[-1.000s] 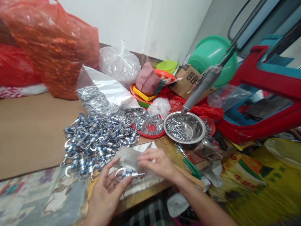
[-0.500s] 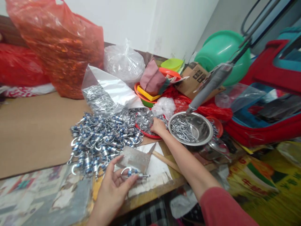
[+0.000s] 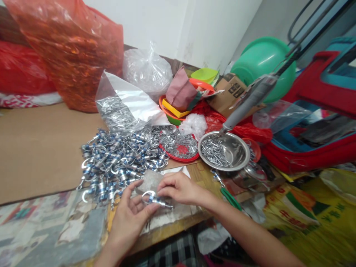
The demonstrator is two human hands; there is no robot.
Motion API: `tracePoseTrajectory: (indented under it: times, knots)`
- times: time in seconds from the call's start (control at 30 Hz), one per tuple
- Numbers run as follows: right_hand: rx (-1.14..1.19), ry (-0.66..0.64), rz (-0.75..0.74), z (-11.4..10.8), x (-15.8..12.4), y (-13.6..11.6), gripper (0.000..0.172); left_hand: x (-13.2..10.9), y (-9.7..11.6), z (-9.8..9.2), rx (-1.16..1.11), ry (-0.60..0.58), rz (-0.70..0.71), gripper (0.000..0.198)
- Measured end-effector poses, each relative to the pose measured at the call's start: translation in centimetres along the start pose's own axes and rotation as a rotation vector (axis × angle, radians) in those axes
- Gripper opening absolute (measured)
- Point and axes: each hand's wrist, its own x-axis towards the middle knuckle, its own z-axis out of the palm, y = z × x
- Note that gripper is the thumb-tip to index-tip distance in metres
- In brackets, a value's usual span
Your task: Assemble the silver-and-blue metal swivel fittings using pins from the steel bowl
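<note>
My left hand (image 3: 129,217) holds a small metal hook fitting with a blue band (image 3: 154,199) between thumb and fingers, low in the middle of the view. My right hand (image 3: 179,188) is back beside it, fingers pinched at the fitting's ring end; what it pinches is too small to name. Both hands hover over a grey metal block (image 3: 151,181) on white paper. Just behind lies a heap of like blue-banded hook fittings (image 3: 119,163). A red plate of small silver parts (image 3: 179,146) and a steel bowl of silver pins (image 3: 224,150) stand further back.
A clear bag of silver parts (image 3: 119,111), an orange-red plastic bag (image 3: 69,48) and a knotted clear bag (image 3: 147,70) stand behind the heap. Coloured trays, a cardboard box (image 3: 230,92), a green basin (image 3: 263,63) and a grey-handled tool (image 3: 250,102) crowd the right. Brown board (image 3: 36,148) lies left.
My right hand, which had reached out to the red plate half a second ago, has come back to the fitting in my left hand. The left hand has hardly moved.
</note>
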Motion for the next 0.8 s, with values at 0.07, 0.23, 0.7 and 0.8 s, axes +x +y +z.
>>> tracePoseTrajectory:
  times: [0.07, 0.23, 0.7, 0.8]
  knots:
    - [-0.078, 0.073, -0.065, 0.6, 0.3, 0.0, 0.01, -0.1, 0.1, 0.0, -0.011, -0.007, 0.001, 0.074]
    - [-0.163, 0.244, -0.335, 1.9, -0.1, 1.0, 0.018, -0.2, 0.0, 0.1, -0.007, -0.018, 0.017, 0.072]
    - [-0.718, 0.013, -0.647, 1.1, -2.0, 0.2, 0.017, -0.3, 0.6, 0.3, 0.005, 0.029, -0.002, 0.071]
    - [-0.617, 0.069, -0.632, 1.2, -2.9, 0.9, 0.021, -0.3, 0.4, 0.3, 0.0, 0.029, 0.002, 0.073]
